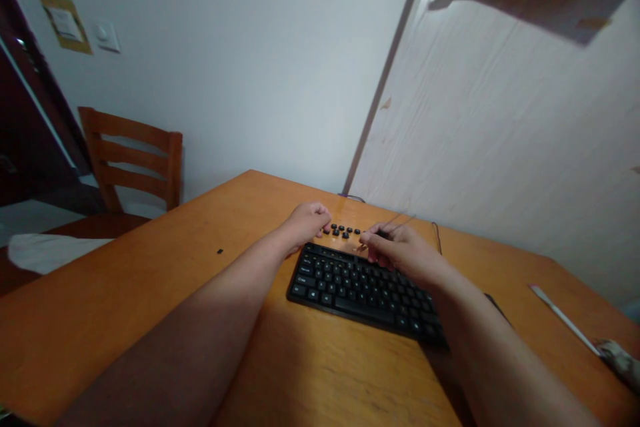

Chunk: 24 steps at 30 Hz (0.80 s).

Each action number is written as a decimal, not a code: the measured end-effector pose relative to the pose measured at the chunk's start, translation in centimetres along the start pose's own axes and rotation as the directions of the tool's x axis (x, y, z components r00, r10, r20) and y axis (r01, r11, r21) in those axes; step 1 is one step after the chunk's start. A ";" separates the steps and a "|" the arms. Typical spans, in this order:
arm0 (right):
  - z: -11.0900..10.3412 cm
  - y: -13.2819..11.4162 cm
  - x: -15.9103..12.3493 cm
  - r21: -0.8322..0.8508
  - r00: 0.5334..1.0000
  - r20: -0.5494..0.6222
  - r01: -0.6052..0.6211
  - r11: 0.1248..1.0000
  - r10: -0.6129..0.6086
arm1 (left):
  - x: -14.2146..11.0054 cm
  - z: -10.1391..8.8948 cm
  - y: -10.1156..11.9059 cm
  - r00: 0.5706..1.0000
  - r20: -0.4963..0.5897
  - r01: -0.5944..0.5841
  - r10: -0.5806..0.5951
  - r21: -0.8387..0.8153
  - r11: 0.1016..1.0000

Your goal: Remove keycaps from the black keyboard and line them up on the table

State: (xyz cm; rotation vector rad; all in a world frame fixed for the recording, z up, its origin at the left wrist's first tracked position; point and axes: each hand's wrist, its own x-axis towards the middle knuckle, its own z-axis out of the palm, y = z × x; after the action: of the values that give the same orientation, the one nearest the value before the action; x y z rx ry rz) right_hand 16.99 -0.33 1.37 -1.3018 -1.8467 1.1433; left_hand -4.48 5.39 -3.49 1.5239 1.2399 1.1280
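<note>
On the orange-brown wooden surface [150, 260] lies a black rectangular keyboard [357, 288], its white lettering [305, 270] illegible, the right hand [400, 251] above it, the curled left hand [311, 217] beside small black keycaps [336, 232], grips impossible to tell.

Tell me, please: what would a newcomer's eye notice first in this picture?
The black keyboard stands out first, lying on the orange-brown table, with the right hand over its far edge. Just beyond it, small black pieces, apparently keycaps, sit between that hand and the left hand. A lone dark piece lies farther left.
</note>
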 end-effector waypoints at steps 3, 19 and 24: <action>0.6 0.3 0.2 -0.084 1.000 0.024 0.001 0.996 0.001 | -0.1 0.3 0.1 0.999 0.038 -0.006 0.006 0.015 1.000; 3.3 2.0 1.0 -0.345 0.999 -0.041 0.011 0.938 -0.026 | -0.4 0.8 -0.3 0.981 0.193 -0.034 0.015 0.098 0.995; 3.6 2.3 1.2 -0.329 0.998 -0.066 -0.018 0.944 -0.004 | -0.4 1.0 -0.4 0.974 0.226 -0.030 0.006 0.104 0.994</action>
State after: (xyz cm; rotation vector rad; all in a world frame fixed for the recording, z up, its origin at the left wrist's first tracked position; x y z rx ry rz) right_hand 14.50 0.03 -2.32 -1.5090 -2.0467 0.8050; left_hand -3.63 4.94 -4.14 1.6951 1.1472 0.8838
